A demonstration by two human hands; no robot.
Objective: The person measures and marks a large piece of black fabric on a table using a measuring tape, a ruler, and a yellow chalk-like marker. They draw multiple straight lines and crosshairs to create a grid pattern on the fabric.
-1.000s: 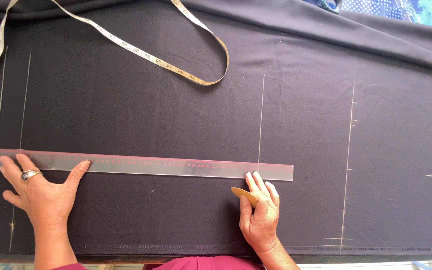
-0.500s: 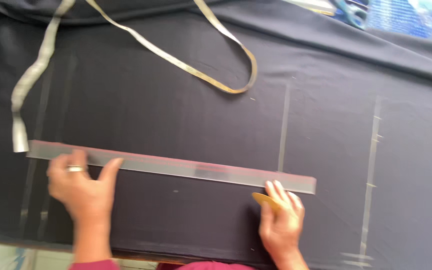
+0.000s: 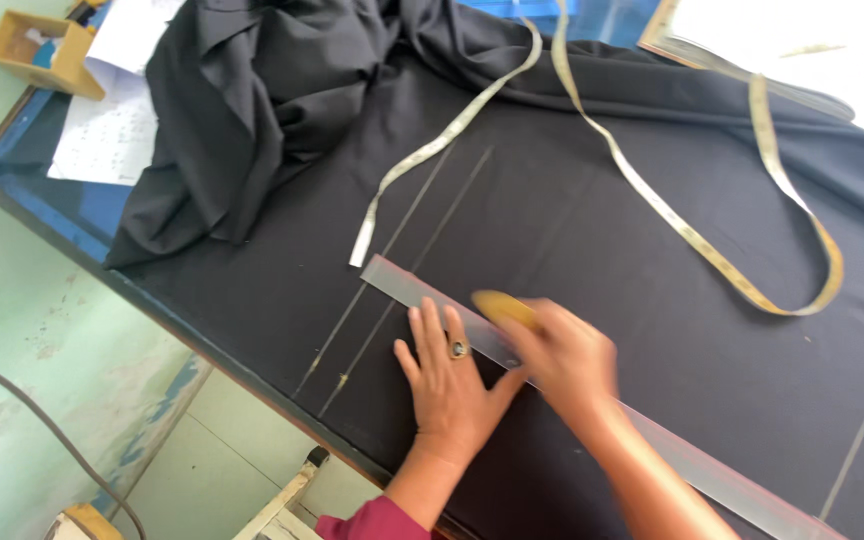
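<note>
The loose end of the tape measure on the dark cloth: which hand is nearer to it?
Left. The left hand lies flat on the ruler, below and right of the tape measure's end. The right hand, blurred and holding a yellowish chalk piece, sits farther right.

Our right hand [image 3: 564, 358] is smeared by motion, so we cannot make out its fingers or how it grips the yellow chalk piece [image 3: 504, 308]. It also covers the middle of the clear ruler [image 3: 407, 283], whose far end runs off the bottom edge. The measuring tape [image 3: 682, 228] leaves the frame at the top.
</note>
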